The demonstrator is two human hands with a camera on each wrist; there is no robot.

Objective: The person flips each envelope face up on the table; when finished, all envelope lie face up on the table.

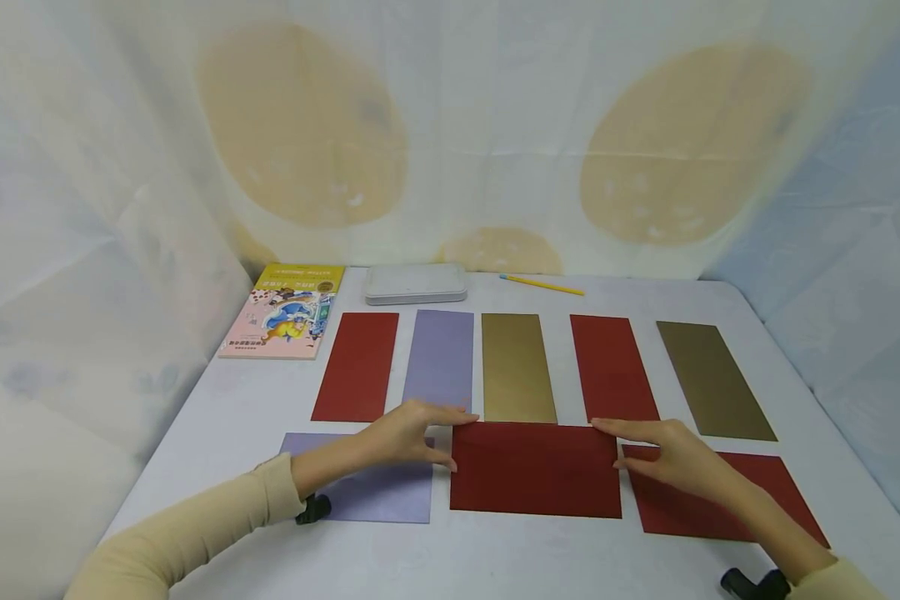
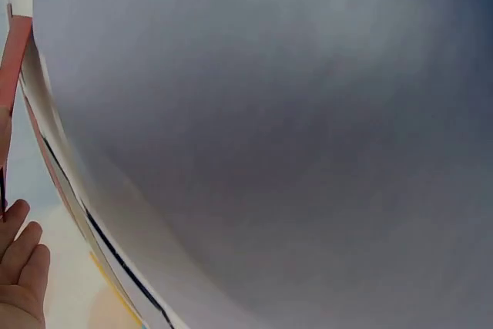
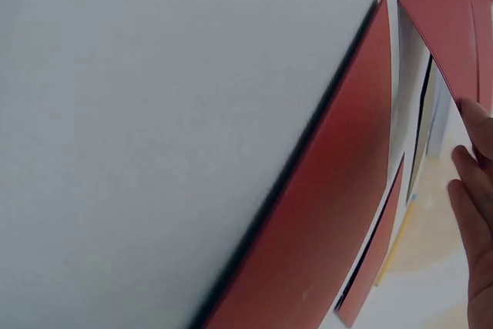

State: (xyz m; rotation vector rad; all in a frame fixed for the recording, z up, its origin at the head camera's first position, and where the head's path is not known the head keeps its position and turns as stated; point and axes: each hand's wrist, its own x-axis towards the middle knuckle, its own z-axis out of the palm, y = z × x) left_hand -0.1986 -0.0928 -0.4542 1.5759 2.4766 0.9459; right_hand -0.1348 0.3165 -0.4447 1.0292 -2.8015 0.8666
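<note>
A dark red rectangular card (image 1: 536,470) lies crosswise at the middle front, between my two hands. My left hand (image 1: 408,433) holds its left end, index finger at the upper left corner and thumb at the left edge. At the other end my right hand (image 1: 671,458) holds the upper right corner and right edge. The right wrist view shows thumb and fingers of the right hand (image 3: 479,167) around the edge of the red card (image 3: 451,21). In the left wrist view, the left hand (image 2: 19,275) appears at the far left edge beside the red card (image 2: 14,59).
Under my left forearm lies a lilac card (image 1: 390,492); another red card (image 1: 765,492) is under my right. Behind stand a row's red (image 1: 356,367), lilac (image 1: 441,354), gold (image 1: 517,367), red (image 1: 613,367) and olive (image 1: 716,379) cards. Further back: book (image 1: 281,312), tin case (image 1: 416,283), pencil (image 1: 542,284).
</note>
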